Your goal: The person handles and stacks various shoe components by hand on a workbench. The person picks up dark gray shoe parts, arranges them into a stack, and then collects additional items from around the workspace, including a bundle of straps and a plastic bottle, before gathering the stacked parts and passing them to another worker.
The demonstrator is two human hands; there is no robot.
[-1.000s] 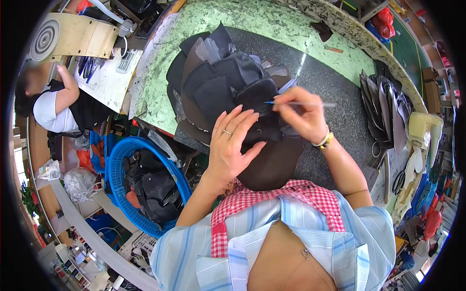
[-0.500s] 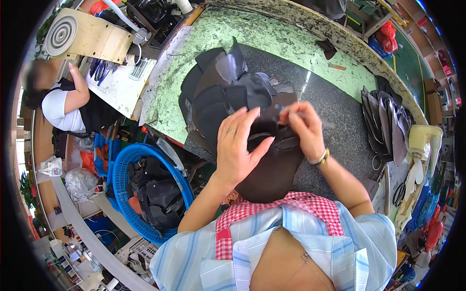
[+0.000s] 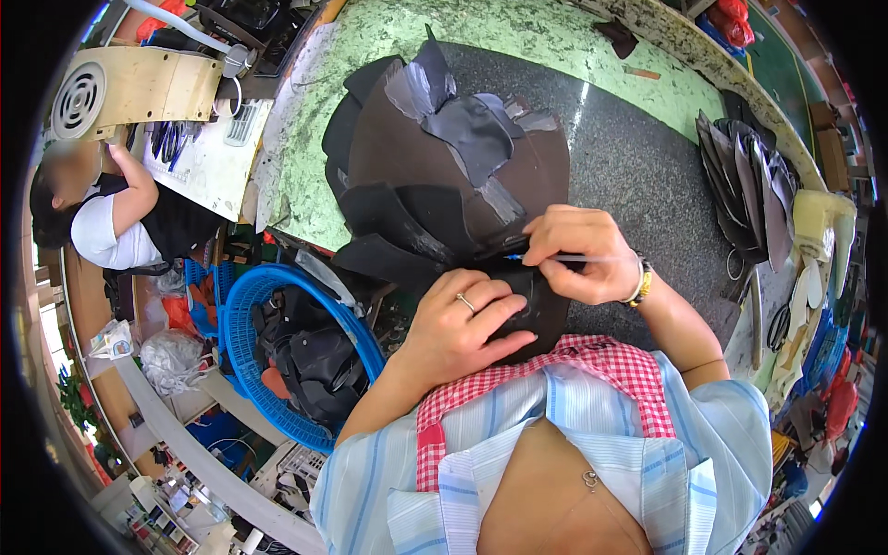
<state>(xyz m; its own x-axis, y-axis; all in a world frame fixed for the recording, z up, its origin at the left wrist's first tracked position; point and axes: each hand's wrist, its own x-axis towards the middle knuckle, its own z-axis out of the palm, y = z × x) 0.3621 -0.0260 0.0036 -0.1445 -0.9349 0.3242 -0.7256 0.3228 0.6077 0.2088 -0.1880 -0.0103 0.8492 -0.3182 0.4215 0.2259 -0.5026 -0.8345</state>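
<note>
My left hand (image 3: pixel 462 324), with a ring on one finger, lies on a dark leather-like piece (image 3: pixel 546 319) close to my apron. Its fingers are spread and press on the piece. A thin pen-like tool (image 3: pixel 575 259) is pinched in my right hand (image 3: pixel 587 257), its tip end by the piece's far edge, just beyond my left fingers. Ahead of both hands lies a stack of dark brown and black cut pieces (image 3: pixel 388 139). Several black flaps (image 3: pixel 407 227) lie fanned out at its near left, and a crumpled grey-black piece (image 3: pixel 476 134) sits on top.
A blue plastic basket (image 3: pixel 231 319) with dark pieces stands at the lower left. To the right, on the speckled table (image 3: pixel 638 139), is a bundle of dark pieces (image 3: pixel 740 185). Scissors (image 3: pixel 779 326) lie at the right edge. Another person (image 3: pixel 139 208) sits at the left.
Both hands have come nearer to my body, around a dark piece by the apron. The black flaps now lie fanned at the left of the stack. My view has shifted slightly.
</note>
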